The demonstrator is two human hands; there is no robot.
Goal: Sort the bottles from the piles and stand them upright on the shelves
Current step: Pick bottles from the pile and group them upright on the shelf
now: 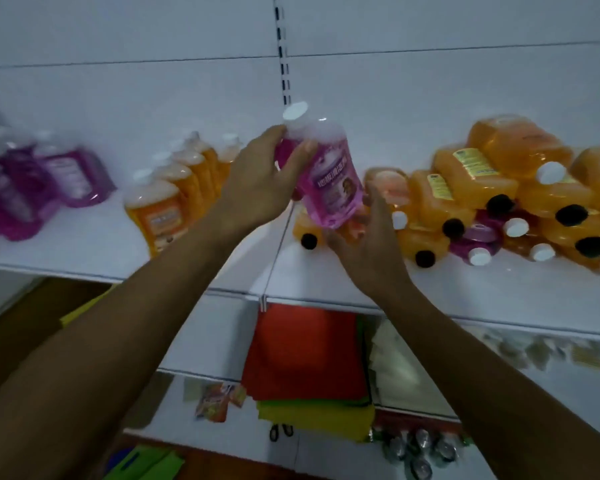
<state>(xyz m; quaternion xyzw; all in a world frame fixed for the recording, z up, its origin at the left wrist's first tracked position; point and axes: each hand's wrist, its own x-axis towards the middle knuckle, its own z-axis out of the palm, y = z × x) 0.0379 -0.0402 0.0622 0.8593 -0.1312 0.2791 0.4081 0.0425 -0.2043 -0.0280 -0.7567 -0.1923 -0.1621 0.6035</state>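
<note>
My left hand grips a pink bottle with a white cap near its neck, holding it tilted above the white shelf. Just below and right of the bottle's base is my right hand, fingers relaxed and holding nothing. A pile of orange bottles lies on its side on the shelf at right, with a purple bottle or two mixed in. Orange bottles stand upright in a row left of centre. Purple bottles stand at far left.
A slotted upright runs up the white back wall. Lower shelves hold red and green folded cloths, small packets, pale bags and shiny small items. Brown floor shows at lower left.
</note>
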